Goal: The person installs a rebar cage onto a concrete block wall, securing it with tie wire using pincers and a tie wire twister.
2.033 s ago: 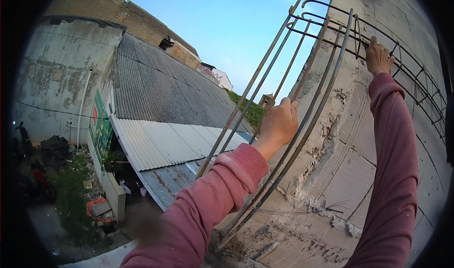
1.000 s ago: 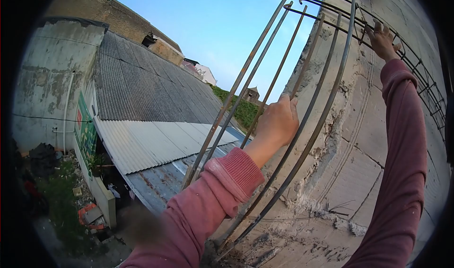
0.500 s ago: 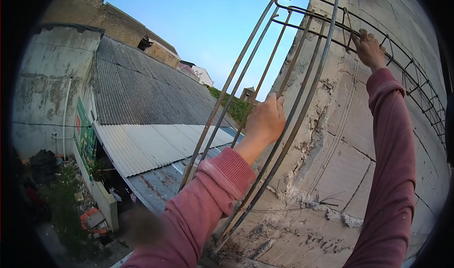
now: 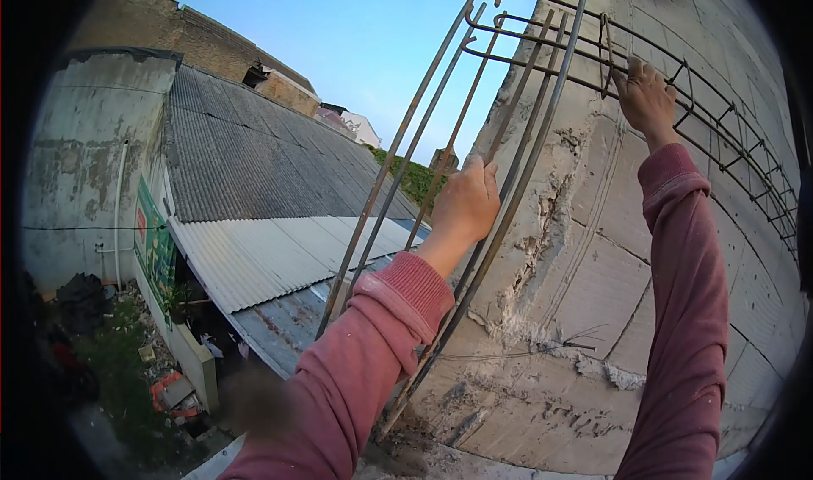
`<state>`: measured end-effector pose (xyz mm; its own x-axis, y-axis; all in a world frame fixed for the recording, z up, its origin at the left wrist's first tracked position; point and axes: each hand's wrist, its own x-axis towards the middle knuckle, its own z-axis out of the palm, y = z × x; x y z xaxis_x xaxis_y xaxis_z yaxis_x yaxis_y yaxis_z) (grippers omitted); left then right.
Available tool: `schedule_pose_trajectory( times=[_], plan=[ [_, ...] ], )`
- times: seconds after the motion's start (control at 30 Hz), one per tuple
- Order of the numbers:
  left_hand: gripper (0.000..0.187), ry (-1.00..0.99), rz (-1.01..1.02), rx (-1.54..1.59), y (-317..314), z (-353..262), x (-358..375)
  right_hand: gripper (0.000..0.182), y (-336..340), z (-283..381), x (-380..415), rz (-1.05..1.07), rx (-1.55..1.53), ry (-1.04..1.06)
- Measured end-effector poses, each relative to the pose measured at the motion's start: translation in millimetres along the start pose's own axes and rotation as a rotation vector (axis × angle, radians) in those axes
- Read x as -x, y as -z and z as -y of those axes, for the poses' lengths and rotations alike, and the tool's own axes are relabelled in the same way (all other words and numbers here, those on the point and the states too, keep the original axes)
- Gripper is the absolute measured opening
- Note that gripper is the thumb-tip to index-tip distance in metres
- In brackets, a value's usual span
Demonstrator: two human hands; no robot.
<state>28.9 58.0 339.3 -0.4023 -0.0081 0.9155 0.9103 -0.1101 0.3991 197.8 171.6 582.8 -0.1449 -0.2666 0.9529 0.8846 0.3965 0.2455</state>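
Several upright steel bars (image 4: 412, 122) rise beside the corner of a block wall. My left hand (image 4: 466, 200) is closed round one of these bars at mid height. A long rebar cage (image 4: 720, 133) with hooked ends runs along the wall, its hooks reaching in among the tops of the upright bars. My right hand (image 4: 648, 97) grips the cage near its hooked end, with the fingers curled over a bar. Both sleeves are pink.
The block wall (image 4: 610, 285) with rough mortar fills the right side. Lower down on the left lie corrugated roofs (image 4: 246, 158), a stained wall (image 4: 93, 158) and a yard with rubble and an orange object (image 4: 174, 393). A ledge with debris runs below the bars.
My right hand and the hooked end of the cage have shifted left, and the hooks now extend further across the upright bars. My left hand stays round its bar, slightly further left in view.
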Motion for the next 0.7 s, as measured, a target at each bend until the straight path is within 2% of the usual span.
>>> schedule_pose_trajectory(
  times=[0.07, 0.2, 0.33, 0.7],
  plan=[
    [0.03, 0.002, -0.029, 0.019, -2.0, -3.1, 1.0, 0.047, -6.6, 1.2, 17.5, -0.093, 0.025, 0.033],
    [0.03, -0.003, -0.062, 0.057, -5.3, -3.0, 3.0, 0.048, 10.6, 0.8, 21.2, 0.043, -0.041, 0.029],
    [0.031, -0.008, 0.007, 0.09, 1.0, -3.4, 3.5, 0.045, 16.9, -2.0, 17.5, 0.014, -0.05, 0.036],
    [0.032, 0.019, 0.024, 0.086, 1.5, -4.7, 3.3, 0.048, 3.5, -4.2, 19.8, -0.009, -0.024, 0.044]
  ],
)
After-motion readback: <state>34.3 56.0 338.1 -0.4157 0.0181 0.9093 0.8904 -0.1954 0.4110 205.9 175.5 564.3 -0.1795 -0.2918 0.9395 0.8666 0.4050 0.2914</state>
